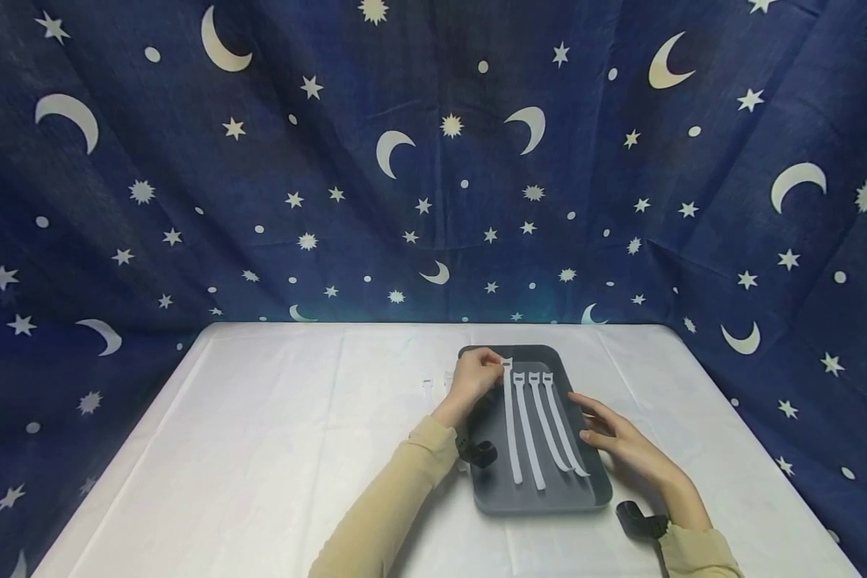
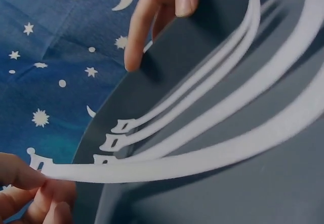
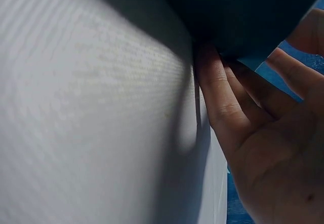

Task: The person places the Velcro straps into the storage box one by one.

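Right wrist view is mostly a blur: the tray [image 3: 238, 16] is just a dark mass cut off at the top, and the right hand [image 3: 263, 148] runs off the right edge. In the left wrist view the straps [image 2: 212, 77] smear out and leave frame at right. Small white bits [image 1: 437, 380] on the table past the left hand [image 1: 473, 377] are too tiny to identify.

Your white-clothed tabletop [image 1: 274, 449] carries a dark grey tray [image 1: 487, 482] and, just left of it, two small white clips [image 1: 437, 381].

Four straps [image 1: 542, 429] lie side by side in the tray [image 1: 535, 499].
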{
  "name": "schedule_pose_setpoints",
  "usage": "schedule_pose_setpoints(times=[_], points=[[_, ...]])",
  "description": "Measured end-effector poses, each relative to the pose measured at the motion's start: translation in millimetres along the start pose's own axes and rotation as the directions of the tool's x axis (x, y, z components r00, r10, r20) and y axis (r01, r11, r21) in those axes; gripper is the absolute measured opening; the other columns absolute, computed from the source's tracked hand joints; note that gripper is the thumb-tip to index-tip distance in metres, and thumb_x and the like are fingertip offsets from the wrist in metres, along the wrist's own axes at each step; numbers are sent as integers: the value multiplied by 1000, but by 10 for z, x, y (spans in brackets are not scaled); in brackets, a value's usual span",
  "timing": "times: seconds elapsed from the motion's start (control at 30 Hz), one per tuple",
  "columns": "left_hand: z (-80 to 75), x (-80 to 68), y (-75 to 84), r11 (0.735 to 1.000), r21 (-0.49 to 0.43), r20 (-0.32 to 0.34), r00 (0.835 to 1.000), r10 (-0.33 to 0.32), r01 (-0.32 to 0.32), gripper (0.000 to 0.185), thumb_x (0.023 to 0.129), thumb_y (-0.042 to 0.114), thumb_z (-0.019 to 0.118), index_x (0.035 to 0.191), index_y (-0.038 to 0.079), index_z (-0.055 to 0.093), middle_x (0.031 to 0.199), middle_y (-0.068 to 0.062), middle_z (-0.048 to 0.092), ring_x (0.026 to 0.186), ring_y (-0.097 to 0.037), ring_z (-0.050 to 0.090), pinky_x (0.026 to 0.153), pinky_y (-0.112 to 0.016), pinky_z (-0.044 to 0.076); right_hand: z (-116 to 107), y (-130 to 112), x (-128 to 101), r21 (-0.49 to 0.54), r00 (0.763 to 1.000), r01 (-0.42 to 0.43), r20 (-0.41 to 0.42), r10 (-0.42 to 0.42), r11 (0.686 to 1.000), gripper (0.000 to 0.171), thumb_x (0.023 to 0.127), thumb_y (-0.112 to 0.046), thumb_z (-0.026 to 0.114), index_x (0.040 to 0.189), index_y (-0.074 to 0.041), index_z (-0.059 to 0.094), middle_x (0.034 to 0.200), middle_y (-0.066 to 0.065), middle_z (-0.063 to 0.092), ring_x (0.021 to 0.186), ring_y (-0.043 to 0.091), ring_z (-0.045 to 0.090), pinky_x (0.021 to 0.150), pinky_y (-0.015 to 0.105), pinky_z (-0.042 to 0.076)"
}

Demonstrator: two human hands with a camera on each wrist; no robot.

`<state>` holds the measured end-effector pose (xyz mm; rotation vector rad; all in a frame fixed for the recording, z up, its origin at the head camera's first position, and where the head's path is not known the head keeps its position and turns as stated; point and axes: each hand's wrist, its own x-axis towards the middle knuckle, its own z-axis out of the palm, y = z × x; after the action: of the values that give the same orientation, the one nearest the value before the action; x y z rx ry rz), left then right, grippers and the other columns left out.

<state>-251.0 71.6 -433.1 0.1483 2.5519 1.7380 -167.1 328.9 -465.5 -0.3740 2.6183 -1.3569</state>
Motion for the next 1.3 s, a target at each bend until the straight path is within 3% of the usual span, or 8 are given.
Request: schedule_pose_setpoints(times=[0.2,0.3,0.43,0.5,0.9,1.07,1.3], points=[[7,-1,10,996,88,29,999,-16,13,9,87,7,61,91,2,67,72,-10,68,65,-23,68,49,-20,50,-7,2,-4,-12,1000,10,-1,-10,1000,62,96,-24,56,150,-9,30,155,23,30,135,52,36,106,60,33],[12,0,4,994,105,35,999,-17,13,8,87,7,61,90,2,67,71,-11,68,64,-25,69,47,-19,49,-12,-7,-12,-13,1000,18,-4,-18,1000,61,95,-23,56,149,-10,31,154,23,31,134,51,37,107,50,38],[11,2,-11,991,131,31,1000,4,-8,6,87,6,61,85,3,66,65,-7,65,54,-16,64,45,-18,46,-13,-14,-9,6,1000,14,-4,-14,1000,61,95,-22,56,149,-9,31,154,24,30,134,53,36,108,54,36],[9,0,-21,988,151,30,999,15,-19,6,86,6,61,83,3,65,63,-5,64,50,-12,61,45,-19,46,-10,-13,-5,15,1000,8,-3,-8,1000,62,95,-22,56,149,-8,30,154,25,28,134,54,35,106,64,30],[39,26,-78,945,323,17,998,52,-55,5,85,11,63,83,9,67,59,-1,66,41,-5,54,46,-19,35,-10,7,-2,28,1000,20,3,-20,999,62,95,-22,56,149,-6,30,154,26,27,133,55,35,106,64,30],[27,25,-77,943,327,16,998,62,-64,5,84,10,63,85,9,67,58,-1,66,41,-4,53,47,-18,35,-11,-9,2,24,1000,11,-2,-11,1000,62,95,-22,57,149,-7,30,154,26,28,133,55,35,106,65,30],[8,10,-86,964,259,29,999,45,-51,13,83,7,61,93,6,68,63,-2,66,46,-10,61,46,-18,40,-7,-25,3,25,1000,-26,-4,26,999,64,95,-24,57,150,-8,30,155,25,27,133,54,36,106,65,31]])
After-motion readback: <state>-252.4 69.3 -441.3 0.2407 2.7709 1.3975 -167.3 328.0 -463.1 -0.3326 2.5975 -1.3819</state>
